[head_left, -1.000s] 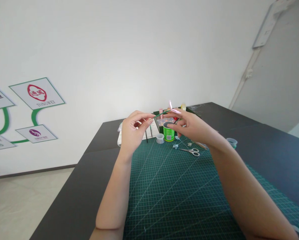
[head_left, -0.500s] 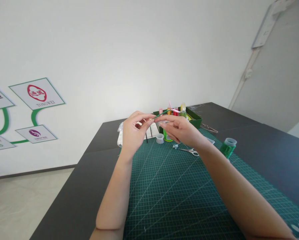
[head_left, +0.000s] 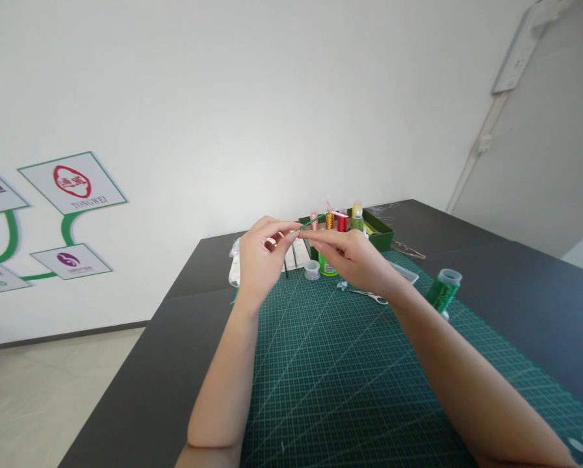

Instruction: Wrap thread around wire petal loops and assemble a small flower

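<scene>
My left hand (head_left: 266, 257) is closed, thumb and forefinger pinching the lower end of a thin green stem (head_left: 313, 221). The stem slants up to the right, with narrow pink pieces (head_left: 338, 214) at its far end. My right hand (head_left: 352, 257) reaches in from the right, its forefinger straight and the tip against the left fingertips at the stem's base. Its other fingers are folded close together, and whatever they hold is hidden or too thin to make out. Both hands are above the green cutting mat (head_left: 330, 364).
Behind the hands, a dark green box (head_left: 381, 239) holds several coloured thread spools. Scissors (head_left: 369, 296), a small clear spool (head_left: 312, 270) and a green thread spool (head_left: 444, 290) are on the mat. Pliers (head_left: 408, 249) lie on the black table (head_left: 496, 273), right of the box.
My right hand has lowered slightly and its fingers have drawn closer together. The stem's pink end has shifted a little to the left. My left hand keeps its pinch in place.
</scene>
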The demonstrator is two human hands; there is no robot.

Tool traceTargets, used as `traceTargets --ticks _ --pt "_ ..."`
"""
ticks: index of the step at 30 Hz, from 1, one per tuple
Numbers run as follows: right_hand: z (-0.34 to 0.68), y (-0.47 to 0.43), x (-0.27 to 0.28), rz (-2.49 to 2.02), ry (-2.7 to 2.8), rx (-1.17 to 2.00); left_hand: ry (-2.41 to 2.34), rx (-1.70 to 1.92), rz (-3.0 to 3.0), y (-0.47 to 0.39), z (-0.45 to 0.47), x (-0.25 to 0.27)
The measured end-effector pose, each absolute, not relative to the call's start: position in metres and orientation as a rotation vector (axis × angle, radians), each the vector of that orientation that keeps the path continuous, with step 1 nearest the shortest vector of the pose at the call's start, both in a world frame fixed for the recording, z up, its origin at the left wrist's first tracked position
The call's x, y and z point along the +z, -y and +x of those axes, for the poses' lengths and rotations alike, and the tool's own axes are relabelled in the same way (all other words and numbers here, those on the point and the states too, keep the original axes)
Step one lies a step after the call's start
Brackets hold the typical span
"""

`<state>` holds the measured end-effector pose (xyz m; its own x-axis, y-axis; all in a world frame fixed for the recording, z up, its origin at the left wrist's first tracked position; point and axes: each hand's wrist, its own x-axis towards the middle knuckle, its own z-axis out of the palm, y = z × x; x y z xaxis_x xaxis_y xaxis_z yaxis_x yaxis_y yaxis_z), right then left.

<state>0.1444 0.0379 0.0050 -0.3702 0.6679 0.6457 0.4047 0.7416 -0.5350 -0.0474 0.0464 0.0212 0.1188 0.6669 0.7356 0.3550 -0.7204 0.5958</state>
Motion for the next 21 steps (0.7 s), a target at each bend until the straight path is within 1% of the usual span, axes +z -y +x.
traceTargets --ticks 7,21 --pt "0.148 -0.032 0.010 -0.852 2.099 0.256 -1.028 1.603 2.186 -0.052 -0.050 0.019" --pt "0.156 -0.015 0.023 -0.759 2.222 0.299 -1.007 1.475 2.435 -0.051 -0.048 0.018"
